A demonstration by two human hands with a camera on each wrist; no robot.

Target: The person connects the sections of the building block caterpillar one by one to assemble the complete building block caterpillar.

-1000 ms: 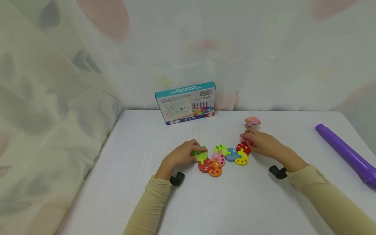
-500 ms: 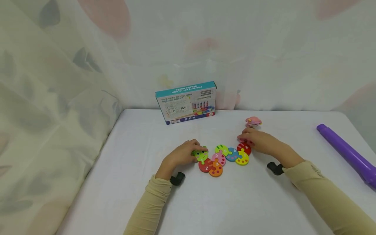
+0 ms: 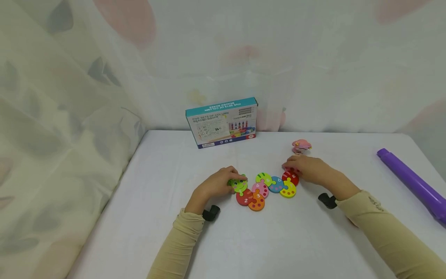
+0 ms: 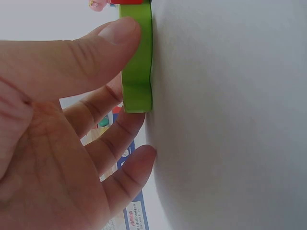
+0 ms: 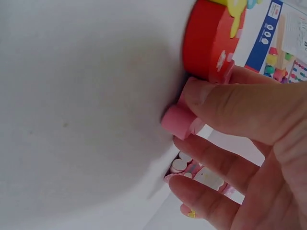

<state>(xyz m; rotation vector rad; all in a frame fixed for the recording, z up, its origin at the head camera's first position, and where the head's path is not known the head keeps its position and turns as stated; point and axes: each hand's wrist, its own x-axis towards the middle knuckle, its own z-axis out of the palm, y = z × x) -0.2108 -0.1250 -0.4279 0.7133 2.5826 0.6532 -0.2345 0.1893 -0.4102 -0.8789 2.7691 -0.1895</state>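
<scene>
On the white table lies a winding chain of interlocked caterpillar puzzle pieces. At its left end is a smiling green head piece [image 3: 240, 185], gripped at the edge between the thumb and fingers of my left hand [image 3: 216, 182]. From it run the red 2 [image 3: 244, 197], the orange 3 [image 3: 256, 202], a pink piece [image 3: 260, 190], a light green one [image 3: 263, 179], the blue 6 [image 3: 276, 184], a yellow piece [image 3: 288, 190] and the red 8 [image 3: 290, 178]. My right hand [image 3: 313, 169] pinches a pink puzzle piece [image 5: 178, 122] against the red 8; the fingers mostly cover it in the head view.
A pink toy figure [image 3: 301, 146] lies just beyond the right hand. Behind the chain a teal-topped box [image 3: 223, 123] stands on edge near the curtain. A long purple tube [image 3: 411, 184] lies along the table's right side.
The right hand has shifted slightly left with the pink piece, which now sits up against the red 8. The left hand keeps its hold on the green head.
</scene>
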